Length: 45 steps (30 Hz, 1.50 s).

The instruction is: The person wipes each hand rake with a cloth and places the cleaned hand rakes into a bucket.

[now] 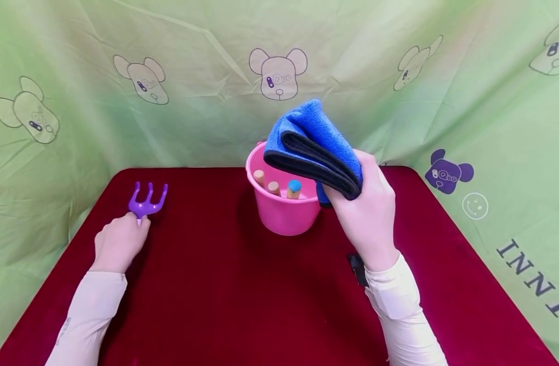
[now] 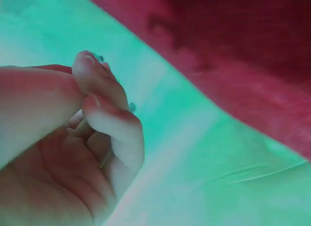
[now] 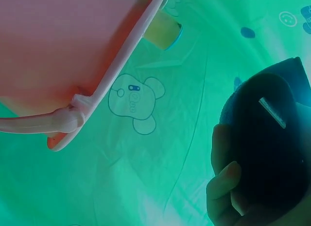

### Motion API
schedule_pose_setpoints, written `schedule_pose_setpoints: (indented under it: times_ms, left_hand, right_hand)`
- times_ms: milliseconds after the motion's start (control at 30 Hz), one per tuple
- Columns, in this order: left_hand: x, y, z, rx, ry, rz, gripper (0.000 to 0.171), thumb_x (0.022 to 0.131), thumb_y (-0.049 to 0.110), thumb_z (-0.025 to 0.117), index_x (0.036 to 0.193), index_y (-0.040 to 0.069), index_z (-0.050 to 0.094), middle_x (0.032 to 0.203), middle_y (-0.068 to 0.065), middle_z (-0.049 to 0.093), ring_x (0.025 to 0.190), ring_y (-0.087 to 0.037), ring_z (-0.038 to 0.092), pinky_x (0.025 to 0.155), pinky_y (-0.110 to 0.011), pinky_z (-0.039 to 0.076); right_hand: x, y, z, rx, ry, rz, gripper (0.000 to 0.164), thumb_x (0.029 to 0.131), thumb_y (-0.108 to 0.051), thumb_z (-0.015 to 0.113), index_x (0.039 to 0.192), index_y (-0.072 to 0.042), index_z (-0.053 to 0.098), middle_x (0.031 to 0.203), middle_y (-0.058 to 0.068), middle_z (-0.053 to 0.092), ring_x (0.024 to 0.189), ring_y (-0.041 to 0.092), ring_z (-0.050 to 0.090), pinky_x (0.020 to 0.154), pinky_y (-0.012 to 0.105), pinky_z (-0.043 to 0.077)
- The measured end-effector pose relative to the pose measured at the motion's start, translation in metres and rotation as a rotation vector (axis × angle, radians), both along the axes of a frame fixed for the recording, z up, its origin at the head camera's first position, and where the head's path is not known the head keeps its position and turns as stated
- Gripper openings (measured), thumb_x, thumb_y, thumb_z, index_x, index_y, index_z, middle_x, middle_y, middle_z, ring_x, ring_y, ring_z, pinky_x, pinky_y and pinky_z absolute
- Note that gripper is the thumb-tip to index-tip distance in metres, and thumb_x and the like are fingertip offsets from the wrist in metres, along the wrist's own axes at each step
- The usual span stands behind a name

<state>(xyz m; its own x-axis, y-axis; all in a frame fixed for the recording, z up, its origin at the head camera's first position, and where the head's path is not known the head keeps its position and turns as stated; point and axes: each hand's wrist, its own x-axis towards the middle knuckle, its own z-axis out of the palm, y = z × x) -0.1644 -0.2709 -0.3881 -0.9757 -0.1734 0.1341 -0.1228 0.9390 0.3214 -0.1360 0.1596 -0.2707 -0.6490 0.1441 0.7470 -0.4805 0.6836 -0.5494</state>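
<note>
My left hand [image 1: 119,243] grips a purple toy rake [image 1: 145,207] by its handle at the left of the table, tines pointing away from me. In the left wrist view the fingers [image 2: 129,138] curl in, and the handle is hidden. My right hand [image 1: 373,218] holds a folded blue towel [image 1: 329,145] with black edging, raised over the right rim of a pink bucket [image 1: 288,218]. The towel hides part of the bucket's opening. Inside the bucket stand several wooden handle ends, one of them a peg with a blue top [image 1: 294,187].
A dark red cloth covers the table [image 1: 224,295]. Near my right wrist lies a black strap-like piece [image 1: 357,269]. Green curtains [image 1: 206,107] with bear prints hang close behind and on both sides. The bucket's handle [image 3: 39,123] hangs at its side.
</note>
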Motion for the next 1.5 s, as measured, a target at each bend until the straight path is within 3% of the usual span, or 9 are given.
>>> schedule_pose_setpoints:
  times_ms: [133,367,567,700,933,1133,1333,1500]
  left_hand:
    - [0.003,0.021,0.017,-0.018,0.165,-0.059,0.041,0.098,0.027,0.043,0.071,-0.003,0.050,0.061,-0.032,0.059,0.050,-0.049,0.053,0.035,-0.048,0.033]
    - [0.015,0.053,0.057,-0.040,0.355,-0.130,0.034,0.099,0.024,0.048,0.080,-0.004,0.050,0.052,-0.020,0.048,0.039,-0.038,0.045,0.032,-0.046,0.032]
    - [0.021,0.082,0.089,0.001,0.418,-0.195,0.034,0.100,0.027,0.048,0.093,-0.005,0.056,0.062,-0.017,0.051,0.045,-0.033,0.044,0.038,-0.051,0.036]
    - [0.022,0.108,0.104,0.001,0.455,-0.257,0.032,0.100,0.027,0.048,0.096,-0.003,0.058,0.065,-0.016,0.054,0.049,-0.033,0.046,0.043,-0.053,0.040]
    - [0.019,0.149,0.105,-0.028,0.518,-0.362,0.025,0.098,0.027,0.051,0.086,0.005,0.054,0.058,-0.007,0.046,0.045,-0.025,0.040,0.037,-0.041,0.035]
    - [0.017,0.176,0.104,-0.008,0.506,-0.435,0.023,0.097,0.030,0.054,0.089,0.008,0.058,0.060,-0.004,0.049,0.048,-0.021,0.043,0.040,-0.038,0.038]
    - [0.020,0.200,0.112,0.057,0.461,-0.499,0.013,0.095,0.027,0.058,0.090,0.015,0.059,0.066,0.000,0.057,0.056,-0.018,0.051,0.047,-0.039,0.046]
    - [0.024,0.216,0.115,0.141,0.498,-0.579,0.012,0.094,0.021,0.059,0.084,0.015,0.054,0.057,0.001,0.047,0.051,-0.015,0.042,0.044,-0.031,0.037]
  right_hand:
    - [0.000,0.000,-0.001,0.003,-0.006,0.003,0.048,0.078,-0.024,0.078,0.120,-0.007,0.061,0.111,0.018,0.070,0.101,0.029,0.063,0.089,0.056,0.051]
    - [-0.001,-0.002,-0.001,0.001,0.003,0.007,0.046,0.078,-0.024,0.078,0.118,-0.007,0.062,0.111,0.017,0.070,0.101,0.029,0.063,0.089,0.055,0.052]
    - [-0.002,-0.004,-0.001,0.007,0.010,0.011,0.046,0.078,-0.023,0.078,0.118,-0.007,0.062,0.110,0.017,0.071,0.100,0.028,0.063,0.089,0.054,0.052]
    - [-0.001,-0.004,-0.002,0.005,0.019,0.016,0.046,0.077,-0.022,0.078,0.117,-0.007,0.062,0.110,0.016,0.071,0.100,0.028,0.064,0.088,0.054,0.053]
    - [0.002,-0.006,-0.001,-0.016,0.034,0.032,0.047,0.077,-0.020,0.079,0.118,-0.007,0.062,0.111,0.017,0.070,0.102,0.027,0.063,0.089,0.054,0.052]
    - [0.005,-0.011,-0.001,-0.030,0.051,0.065,0.049,0.075,-0.016,0.079,0.120,-0.006,0.062,0.111,0.017,0.070,0.102,0.027,0.063,0.090,0.055,0.052]
    - [0.007,-0.015,-0.003,0.000,0.075,0.087,0.048,0.074,-0.015,0.080,0.118,-0.005,0.062,0.111,0.017,0.070,0.102,0.027,0.063,0.090,0.052,0.052]
    - [0.007,-0.016,-0.007,0.032,0.091,0.096,0.051,0.073,-0.018,0.080,0.118,-0.003,0.062,0.112,0.017,0.070,0.104,0.025,0.064,0.091,0.048,0.053]
